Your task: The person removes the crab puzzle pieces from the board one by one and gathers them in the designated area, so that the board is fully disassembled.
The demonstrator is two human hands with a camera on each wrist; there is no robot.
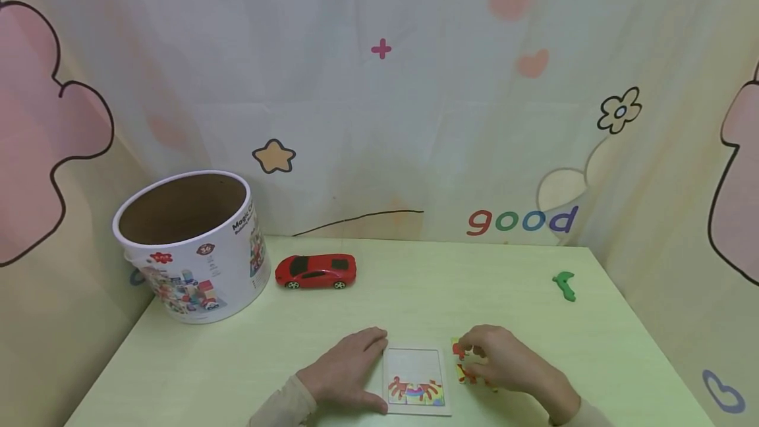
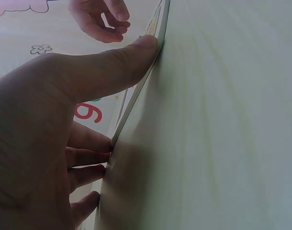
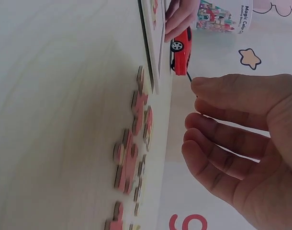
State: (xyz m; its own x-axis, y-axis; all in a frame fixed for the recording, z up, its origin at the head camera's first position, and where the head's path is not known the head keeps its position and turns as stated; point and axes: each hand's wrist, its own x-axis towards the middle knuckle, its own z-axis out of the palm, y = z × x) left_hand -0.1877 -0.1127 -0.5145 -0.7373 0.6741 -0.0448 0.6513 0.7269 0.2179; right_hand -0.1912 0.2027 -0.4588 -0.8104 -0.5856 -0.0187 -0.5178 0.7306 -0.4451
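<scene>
A pale puzzle tray (image 1: 415, 364) lies flat at the table's front, with several joined pieces (image 1: 415, 393) in red, yellow and rainbow colours along its near end. My left hand (image 1: 350, 368) touches the tray's left side, thumb near the front corner and fingers spread along the edge, as the left wrist view also shows. To the right of the tray lie loose jigsaw pieces (image 1: 465, 374), partly covered by my right hand (image 1: 504, 358). In the right wrist view that hand's fingers (image 3: 218, 136) are gently bent above the pieces, with nothing visible between them and the thumb.
A white printed bucket (image 1: 201, 279) stands at the back left, its top uncovered. Beside it is a red toy car (image 1: 316, 271). A small green piece (image 1: 565, 286) lies at the back right. Printed curtains (image 1: 379, 117) surround the table (image 1: 356, 315) at back and sides.
</scene>
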